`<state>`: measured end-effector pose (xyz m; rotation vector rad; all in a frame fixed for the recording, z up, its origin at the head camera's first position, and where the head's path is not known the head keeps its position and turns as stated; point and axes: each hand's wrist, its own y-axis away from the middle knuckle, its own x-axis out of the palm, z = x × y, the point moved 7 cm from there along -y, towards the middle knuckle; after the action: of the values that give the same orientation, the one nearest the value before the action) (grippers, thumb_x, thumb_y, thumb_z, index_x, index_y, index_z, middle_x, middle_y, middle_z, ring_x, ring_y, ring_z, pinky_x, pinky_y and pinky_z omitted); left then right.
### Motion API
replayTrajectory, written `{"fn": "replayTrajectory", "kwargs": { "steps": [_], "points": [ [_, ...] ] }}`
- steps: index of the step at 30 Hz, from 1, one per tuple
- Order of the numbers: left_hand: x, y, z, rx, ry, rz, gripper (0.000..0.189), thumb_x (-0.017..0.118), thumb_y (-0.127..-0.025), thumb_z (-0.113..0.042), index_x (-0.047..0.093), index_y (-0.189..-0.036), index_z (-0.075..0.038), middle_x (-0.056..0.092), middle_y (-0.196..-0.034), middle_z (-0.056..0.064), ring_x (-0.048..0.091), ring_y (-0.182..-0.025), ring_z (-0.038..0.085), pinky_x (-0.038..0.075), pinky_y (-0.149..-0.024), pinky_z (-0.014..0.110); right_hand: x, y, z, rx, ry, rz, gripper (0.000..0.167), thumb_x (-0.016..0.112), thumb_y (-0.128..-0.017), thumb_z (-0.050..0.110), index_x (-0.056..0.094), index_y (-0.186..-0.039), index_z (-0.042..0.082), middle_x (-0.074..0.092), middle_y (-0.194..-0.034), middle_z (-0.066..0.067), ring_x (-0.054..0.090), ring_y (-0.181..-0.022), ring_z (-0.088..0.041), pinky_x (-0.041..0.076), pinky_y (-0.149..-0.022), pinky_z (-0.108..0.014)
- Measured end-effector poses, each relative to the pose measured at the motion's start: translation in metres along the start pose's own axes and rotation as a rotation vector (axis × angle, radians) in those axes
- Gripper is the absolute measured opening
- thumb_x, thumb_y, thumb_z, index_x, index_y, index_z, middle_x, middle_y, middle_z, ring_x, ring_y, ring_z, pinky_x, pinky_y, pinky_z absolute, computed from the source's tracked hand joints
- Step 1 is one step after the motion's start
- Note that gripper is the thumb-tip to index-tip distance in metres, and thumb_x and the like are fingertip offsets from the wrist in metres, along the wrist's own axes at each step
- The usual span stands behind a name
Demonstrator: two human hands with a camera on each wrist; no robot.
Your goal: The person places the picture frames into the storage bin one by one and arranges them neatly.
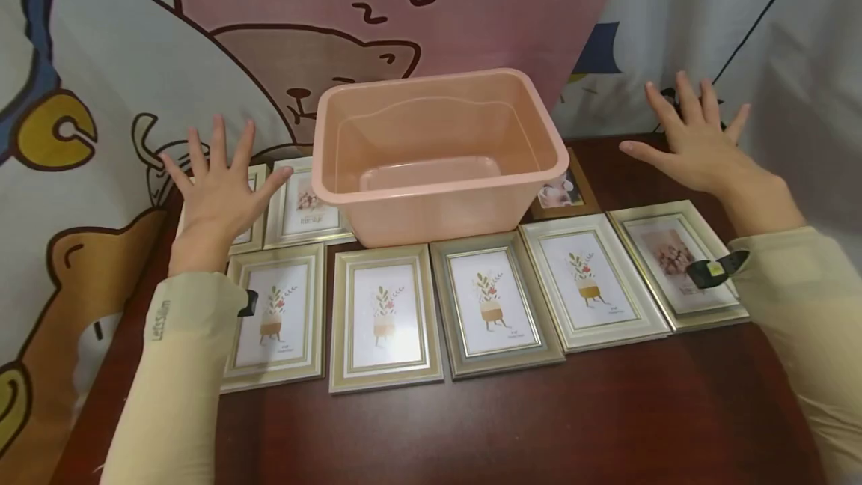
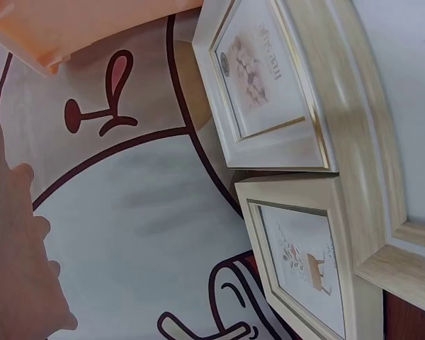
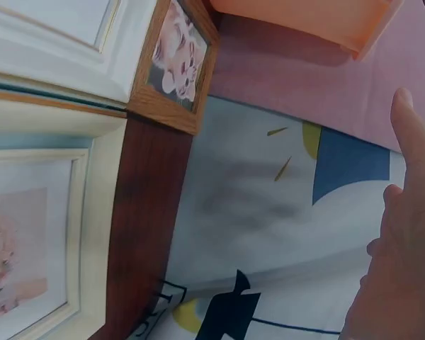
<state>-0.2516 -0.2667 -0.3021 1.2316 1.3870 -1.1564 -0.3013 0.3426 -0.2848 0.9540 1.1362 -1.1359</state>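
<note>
Both hands are raised with fingers spread, holding nothing. My left hand (image 1: 218, 193) hovers over the picture frames at the back left, beside a white frame with a pink flower print (image 1: 306, 204). On the other side, my right hand (image 1: 703, 148) is held above the table's back right, apart from everything. Between them stands a pink plastic bin (image 1: 438, 208), its inside bare. In front of it lies a row of picture frames: a cream one (image 1: 316, 335), a beige one (image 1: 340, 320), a grey-gold one (image 1: 447, 320), a white one (image 1: 548, 305) and one with a flower photo (image 1: 683, 204).
A brown wooden frame (image 1: 569, 210) lies partly hidden behind the bin's right side. The dark red table (image 1: 512, 425) extends in front of the row. Behind stands a cartoon-printed curtain (image 1: 485, 6), close to the table's back edge.
</note>
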Motion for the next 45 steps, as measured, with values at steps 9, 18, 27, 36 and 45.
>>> {"fn": "replayTrajectory", "kwargs": {
  "steps": [9, 18, 27, 36, 45],
  "points": [
    [-0.005, -0.001, -0.009, 0.029, 0.028, -0.030, 0.096, 0.015, -0.085, -0.088, -0.011, -0.159, -0.034, -0.024, -0.165, 0.004, -0.024, -0.151, 0.041, -0.019, -0.112, 0.076, 0.005, 0.011, -0.020, 0.036, -0.006, -0.004, 0.093, 0.034, -0.095, 0.071, -0.014, -0.159, 0.025, -0.028, -0.164, -0.011, -0.030, -0.148, -0.044, -0.024, -0.100, -0.083],
    [-0.007, 0.002, -0.014, 0.039, 0.038, -0.046, 0.095, 0.016, -0.086, -0.088, -0.009, -0.160, -0.033, -0.022, -0.166, 0.004, -0.022, -0.152, 0.041, -0.019, -0.112, 0.075, 0.012, 0.017, -0.037, 0.070, -0.005, -0.006, 0.095, 0.035, -0.094, 0.072, -0.014, -0.159, 0.022, -0.026, -0.163, -0.017, -0.027, -0.148, -0.047, -0.020, -0.100, -0.086],
    [-0.005, 0.009, -0.021, 0.075, 0.114, -0.087, 0.097, 0.016, -0.086, -0.087, -0.004, -0.161, -0.029, -0.016, -0.168, 0.004, -0.019, -0.154, 0.038, -0.015, -0.116, 0.073, 0.023, 0.026, -0.056, 0.091, -0.034, -0.029, 0.096, 0.040, -0.095, 0.069, -0.011, -0.160, 0.019, -0.019, -0.164, -0.022, -0.025, -0.149, -0.046, -0.017, -0.104, -0.084],
    [0.000, 0.018, -0.037, 0.148, 0.211, -0.118, 0.102, 0.015, -0.085, -0.088, 0.004, -0.162, -0.022, -0.003, -0.170, 0.011, -0.006, -0.156, 0.037, -0.009, -0.122, 0.066, 0.042, 0.035, -0.080, 0.135, -0.054, -0.007, 0.100, 0.047, -0.095, 0.063, -0.010, -0.160, 0.013, -0.012, -0.164, -0.027, -0.019, -0.149, -0.050, -0.014, -0.102, -0.087],
    [0.007, 0.030, -0.057, 0.221, 0.301, -0.189, 0.108, 0.012, -0.082, -0.090, 0.016, -0.161, -0.017, 0.011, -0.169, 0.012, 0.010, -0.156, 0.038, 0.004, -0.126, 0.061, 0.064, 0.046, -0.102, 0.159, -0.158, 0.051, 0.099, 0.051, -0.097, 0.055, -0.014, -0.159, 0.011, -0.005, -0.162, -0.034, -0.004, -0.148, -0.057, -0.001, -0.105, -0.086]
  ]
}}
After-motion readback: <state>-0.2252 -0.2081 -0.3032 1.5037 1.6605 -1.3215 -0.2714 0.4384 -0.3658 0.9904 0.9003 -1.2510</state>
